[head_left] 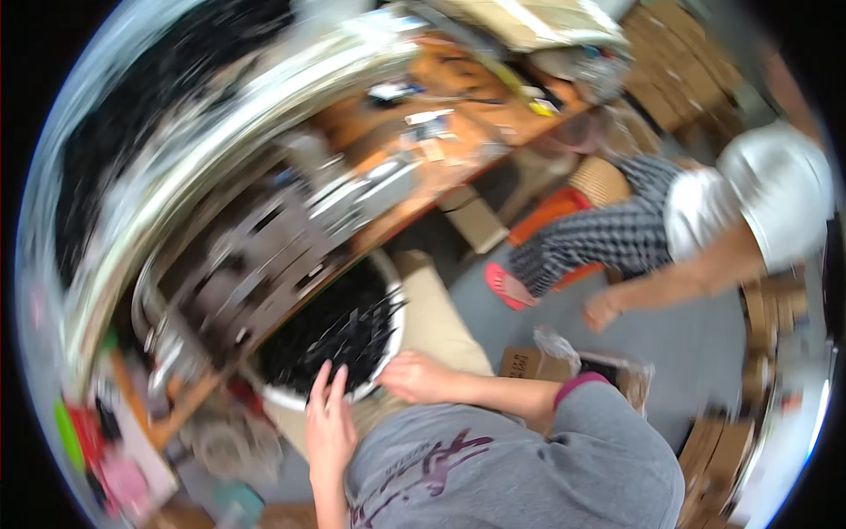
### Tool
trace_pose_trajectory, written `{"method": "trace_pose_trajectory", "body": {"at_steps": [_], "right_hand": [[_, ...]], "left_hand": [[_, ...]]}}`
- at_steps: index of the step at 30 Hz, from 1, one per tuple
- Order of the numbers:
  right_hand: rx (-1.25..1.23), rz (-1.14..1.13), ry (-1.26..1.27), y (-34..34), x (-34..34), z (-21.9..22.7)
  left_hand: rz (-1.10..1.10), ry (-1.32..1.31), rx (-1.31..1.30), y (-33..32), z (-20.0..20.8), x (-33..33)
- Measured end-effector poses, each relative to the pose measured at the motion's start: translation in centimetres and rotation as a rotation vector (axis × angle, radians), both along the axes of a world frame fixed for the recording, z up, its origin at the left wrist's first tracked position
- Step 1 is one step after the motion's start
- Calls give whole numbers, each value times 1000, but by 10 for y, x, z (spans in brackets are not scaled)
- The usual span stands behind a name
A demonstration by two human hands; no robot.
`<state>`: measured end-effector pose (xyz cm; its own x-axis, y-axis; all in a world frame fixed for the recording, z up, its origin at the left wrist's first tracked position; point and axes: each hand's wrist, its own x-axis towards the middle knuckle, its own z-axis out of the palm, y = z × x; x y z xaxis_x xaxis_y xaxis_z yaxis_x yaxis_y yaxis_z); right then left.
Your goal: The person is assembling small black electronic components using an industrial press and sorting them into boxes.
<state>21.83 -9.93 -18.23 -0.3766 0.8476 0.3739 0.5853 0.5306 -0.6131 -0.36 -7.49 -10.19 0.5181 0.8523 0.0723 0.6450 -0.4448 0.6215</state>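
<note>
A round white tub (398,331) in front of me holds a heap of thin black strip-like pieces (339,339). My left hand (330,423) is at the tub's near edge. Its fingers are stretched out and slightly apart over the black pieces, with nothing seen in them. At the tub's near right rim is my right hand (416,376), its fingers bent together and closed on the edge. Motion blur hides the fingertips' exact contact.
Beyond the tub stands a grey machine (264,225) on an orange-brown workbench (480,132) with small parts on it. A large clear-walled bowl of black pieces (150,115) curves at the upper left. To the right sits another person (599,229). Cardboard boxes (538,363) stand on the floor.
</note>
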Motion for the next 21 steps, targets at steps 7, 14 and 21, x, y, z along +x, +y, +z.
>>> {"method": "trace_pose_trajectory", "body": {"at_steps": [7, 14, 21], "right_hand": [[-230, -80, 158, -5, -14, 8], [-885, -634, 750, 44, 50, 6], [-835, -378, 1160, 100, 75, 25]], "left_hand": [[66, 36, -42, -22, 9, -31], [236, -68, 125, -66, -56, -40], [379, -28, 299, -88, -65, -69]]}}
